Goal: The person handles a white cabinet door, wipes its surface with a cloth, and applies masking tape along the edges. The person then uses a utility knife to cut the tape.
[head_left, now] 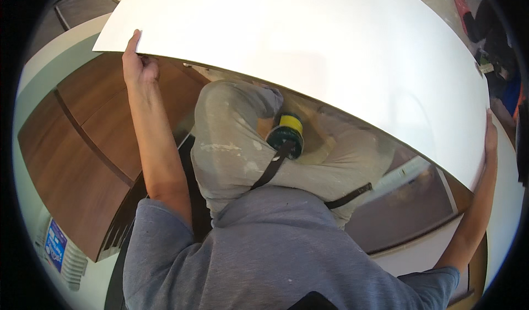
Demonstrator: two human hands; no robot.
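Note:
A large white board [275, 40] stretches across the upper part of the head view, over my bent legs. My left hand [140, 63] grips its near edge close to the left corner, thumb on the white face and fingers underneath. At the right end of the board, my right hand [490, 136] holds the edge; most of its fingers are hidden. Below the board, between my knees, sits a round dark green thing [286, 136] with a yellow band. A dark strap [268, 169] runs from it across my lap; its exact kind I cannot make out.
Brown wood-look panels [93, 139] stand to my left, near a white radiator [71, 268] with a blue label. A dark grey panel [402, 211] lies at the lower right. A red and black object [463, 12] and dark clutter [498, 51] are at the far right.

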